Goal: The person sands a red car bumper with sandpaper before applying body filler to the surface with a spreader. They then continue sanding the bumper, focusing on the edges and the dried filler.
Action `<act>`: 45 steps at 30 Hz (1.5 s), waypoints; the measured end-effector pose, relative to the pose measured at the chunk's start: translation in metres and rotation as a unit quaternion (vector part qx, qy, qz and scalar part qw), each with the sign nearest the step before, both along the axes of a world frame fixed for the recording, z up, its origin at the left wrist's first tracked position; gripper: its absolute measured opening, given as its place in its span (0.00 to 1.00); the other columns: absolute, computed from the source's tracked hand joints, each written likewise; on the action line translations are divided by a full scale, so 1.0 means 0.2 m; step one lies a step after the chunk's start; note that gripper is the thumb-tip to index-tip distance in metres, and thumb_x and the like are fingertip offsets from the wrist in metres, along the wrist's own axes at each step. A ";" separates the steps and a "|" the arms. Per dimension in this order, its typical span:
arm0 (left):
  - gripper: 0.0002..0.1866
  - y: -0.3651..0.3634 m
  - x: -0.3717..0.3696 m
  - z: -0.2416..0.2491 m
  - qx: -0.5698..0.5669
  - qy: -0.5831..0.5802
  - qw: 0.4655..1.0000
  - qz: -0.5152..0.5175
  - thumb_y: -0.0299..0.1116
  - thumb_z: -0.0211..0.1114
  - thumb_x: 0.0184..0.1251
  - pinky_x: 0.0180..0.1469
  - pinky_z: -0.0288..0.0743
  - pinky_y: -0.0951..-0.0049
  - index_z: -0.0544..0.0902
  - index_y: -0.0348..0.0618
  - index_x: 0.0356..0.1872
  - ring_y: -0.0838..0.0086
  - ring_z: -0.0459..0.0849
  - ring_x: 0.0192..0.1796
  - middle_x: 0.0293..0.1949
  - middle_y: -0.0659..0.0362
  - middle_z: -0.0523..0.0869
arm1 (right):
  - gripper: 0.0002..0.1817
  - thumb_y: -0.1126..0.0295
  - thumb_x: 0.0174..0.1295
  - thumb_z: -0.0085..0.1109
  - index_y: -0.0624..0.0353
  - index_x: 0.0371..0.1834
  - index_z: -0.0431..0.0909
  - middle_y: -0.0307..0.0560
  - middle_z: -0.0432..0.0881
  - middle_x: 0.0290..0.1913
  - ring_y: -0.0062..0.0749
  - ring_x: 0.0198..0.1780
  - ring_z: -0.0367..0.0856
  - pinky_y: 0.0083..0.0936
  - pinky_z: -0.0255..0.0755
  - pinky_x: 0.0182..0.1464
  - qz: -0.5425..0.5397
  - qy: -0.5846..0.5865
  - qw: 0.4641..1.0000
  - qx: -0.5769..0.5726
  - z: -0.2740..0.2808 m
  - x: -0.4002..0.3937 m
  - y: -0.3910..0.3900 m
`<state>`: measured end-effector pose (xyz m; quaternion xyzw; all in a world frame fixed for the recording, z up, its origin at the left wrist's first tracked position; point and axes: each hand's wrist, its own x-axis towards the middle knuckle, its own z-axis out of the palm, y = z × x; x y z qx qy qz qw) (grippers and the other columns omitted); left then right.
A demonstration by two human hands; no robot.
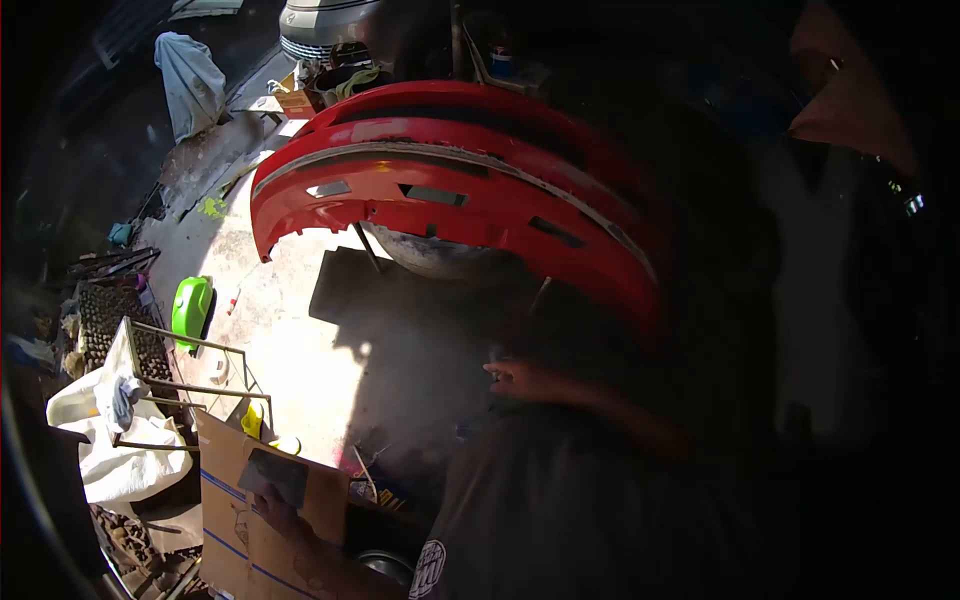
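Observation:
Near the bottom left, my left hand [272,508] holds the lower edge of a dark grey flat sheet [277,474], over a brown cardboard piece [225,455] with blue lines. My right hand [512,380] is in shadow near the centre, its fingers drawn together around something small that I cannot make out. Beyond it, a large curved red bumper [380,195] with rectangular openings stands raised off the ground, apart from both hands. Its right end fades into darkness.
At the left are a metal frame [190,388], a white sack [140,465] and a bright green container [191,312]. A round tyre-like object [435,258] shows under the bumper. A parked car [325,25] is at the top.

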<state>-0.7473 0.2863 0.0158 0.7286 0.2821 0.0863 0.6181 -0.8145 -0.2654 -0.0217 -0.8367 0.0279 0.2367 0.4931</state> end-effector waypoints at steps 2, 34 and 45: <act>0.18 -0.40 0.14 -0.11 0.011 -0.037 0.990 -0.137 0.38 0.60 0.76 0.47 0.76 0.71 0.80 0.32 0.56 0.73 0.81 0.45 0.44 0.56 0.84 | 0.37 0.50 0.73 0.61 0.59 0.78 0.64 0.58 0.68 0.75 0.47 0.74 0.69 0.37 0.64 0.74 0.051 -0.142 0.988 0.014 0.13 0.12 0.12; 0.36 -3.89 0.13 -0.72 0.004 -0.087 0.940 -0.330 0.53 0.66 0.73 0.63 0.73 0.64 0.72 0.30 0.67 0.58 0.83 0.62 0.57 0.44 0.85 | 0.20 0.59 0.71 0.62 0.65 0.54 0.82 0.62 0.87 0.47 0.58 0.52 0.86 0.44 0.79 0.51 -0.109 -0.218 0.967 -0.069 0.01 -0.21 -2.41; 0.31 -3.95 0.16 -0.66 -0.128 -0.045 0.940 -0.313 0.53 0.69 0.72 0.55 0.75 0.72 0.77 0.32 0.57 0.76 0.83 0.49 0.46 0.56 0.87 | 0.15 0.62 0.71 0.61 0.63 0.51 0.82 0.67 0.85 0.38 0.64 0.44 0.85 0.47 0.79 0.42 0.027 -0.226 0.946 -0.229 0.10 -0.11 -2.40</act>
